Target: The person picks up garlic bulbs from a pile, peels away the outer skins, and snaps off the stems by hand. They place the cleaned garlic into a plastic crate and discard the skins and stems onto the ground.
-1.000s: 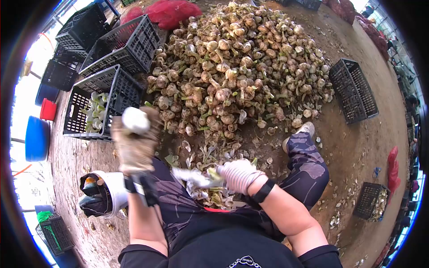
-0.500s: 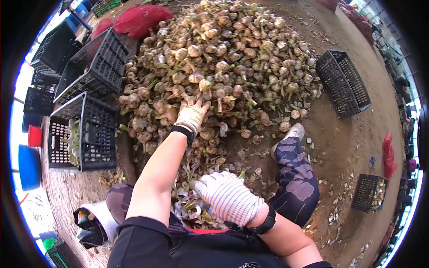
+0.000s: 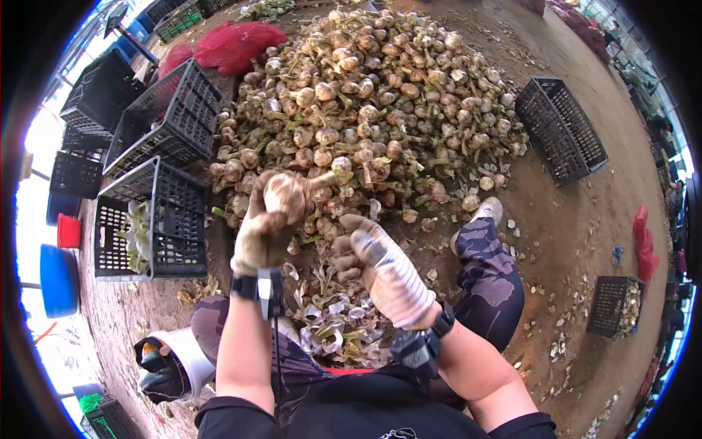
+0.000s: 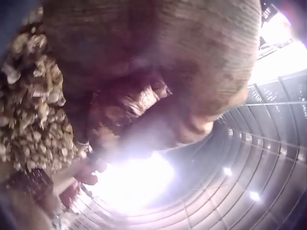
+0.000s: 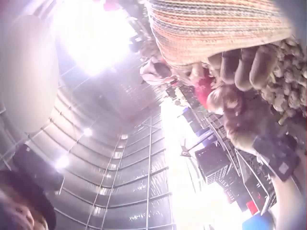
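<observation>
My gloved left hand [image 3: 259, 238] grips a garlic bulb [image 3: 284, 194] whose brownish outer skin is still on. The bulb's stem [image 3: 322, 180] sticks out to the right, over the garlic pile [image 3: 395, 102]. In the left wrist view the gloved fingers [image 4: 192, 105] wrap around the bulb [image 4: 129, 105]. My right hand [image 3: 391, 274], in a striped glove with soiled fingers, hovers lower and to the right of the bulb, apart from it. Its fingers [image 5: 240, 69] curl loosely, and nothing shows between them. Loose peelings [image 3: 344, 322] lie below both hands, between the legs.
A black crate [image 3: 179, 219] with pale garlic stands at the left, another crate [image 3: 172, 110] behind it. Further black crates stand at the right [image 3: 563, 132] and lower right [image 3: 614, 307]. A white bucket [image 3: 191, 358] is beside the left leg. Red mesh sacks [image 3: 238, 47] lie behind the pile.
The white bulb seen a second ago is gone from my left hand. That hand reached into the pile, then came back with an unpeeled bulb. My right hand has moved up towards it.
</observation>
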The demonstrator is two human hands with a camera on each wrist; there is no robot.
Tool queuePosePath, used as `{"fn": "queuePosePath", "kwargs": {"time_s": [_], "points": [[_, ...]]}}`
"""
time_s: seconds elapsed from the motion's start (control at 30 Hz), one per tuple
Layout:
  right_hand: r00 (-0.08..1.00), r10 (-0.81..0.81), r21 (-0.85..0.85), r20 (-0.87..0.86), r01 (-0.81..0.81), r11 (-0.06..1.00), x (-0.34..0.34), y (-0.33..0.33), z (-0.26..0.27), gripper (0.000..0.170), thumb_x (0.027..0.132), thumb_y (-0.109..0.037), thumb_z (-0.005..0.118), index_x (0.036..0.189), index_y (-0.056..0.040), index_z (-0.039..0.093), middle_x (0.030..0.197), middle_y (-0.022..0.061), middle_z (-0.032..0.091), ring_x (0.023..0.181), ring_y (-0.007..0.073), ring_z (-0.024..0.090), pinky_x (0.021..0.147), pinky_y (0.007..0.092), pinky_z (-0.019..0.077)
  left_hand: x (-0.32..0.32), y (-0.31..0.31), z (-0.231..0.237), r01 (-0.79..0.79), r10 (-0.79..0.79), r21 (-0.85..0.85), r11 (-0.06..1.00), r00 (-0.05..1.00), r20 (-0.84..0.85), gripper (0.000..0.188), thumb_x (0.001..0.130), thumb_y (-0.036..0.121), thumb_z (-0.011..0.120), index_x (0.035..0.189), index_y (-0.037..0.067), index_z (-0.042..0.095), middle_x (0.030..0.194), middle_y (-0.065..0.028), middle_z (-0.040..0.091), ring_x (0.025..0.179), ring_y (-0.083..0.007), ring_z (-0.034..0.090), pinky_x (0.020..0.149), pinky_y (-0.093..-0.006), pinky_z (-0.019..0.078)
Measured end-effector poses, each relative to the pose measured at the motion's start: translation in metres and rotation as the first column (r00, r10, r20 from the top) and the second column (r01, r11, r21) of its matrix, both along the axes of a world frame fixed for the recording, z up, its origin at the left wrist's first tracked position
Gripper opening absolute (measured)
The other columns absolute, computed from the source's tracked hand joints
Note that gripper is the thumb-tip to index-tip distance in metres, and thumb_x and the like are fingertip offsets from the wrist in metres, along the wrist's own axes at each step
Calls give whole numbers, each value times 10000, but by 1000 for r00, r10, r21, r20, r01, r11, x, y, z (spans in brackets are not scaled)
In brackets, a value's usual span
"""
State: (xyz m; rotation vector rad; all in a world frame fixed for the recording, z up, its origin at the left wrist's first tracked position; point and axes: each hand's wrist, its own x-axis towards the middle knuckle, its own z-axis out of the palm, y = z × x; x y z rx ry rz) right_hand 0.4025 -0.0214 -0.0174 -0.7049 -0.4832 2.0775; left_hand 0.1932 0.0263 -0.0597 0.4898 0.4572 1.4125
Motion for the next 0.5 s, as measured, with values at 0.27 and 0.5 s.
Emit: {"fn": "queuePosePath", "kwargs": {"time_s": [0.27,0.5], "points": [[997,73,29,-4,-73,997,-11,-11,14,397,896,-405,572,1110,-70,584,1027,39,644,912,120,620,788,279,513,46,-95,68,108,-108,-18,994,949,-297,786,550,12,782,1241,131,427,1276,-114,454,1163,-273,480,954,-380,423],[977,169,133,131,-186,973,5,-6,22,348,901,-336,579,1136,-80,557,1065,32,598,995,129,565,881,310,456,45,-95,73,166,544,561,811,140,-828,751,471,87,833,1113,117,444,1094,-117,474,992,-253,513,838,-359,449]]}}
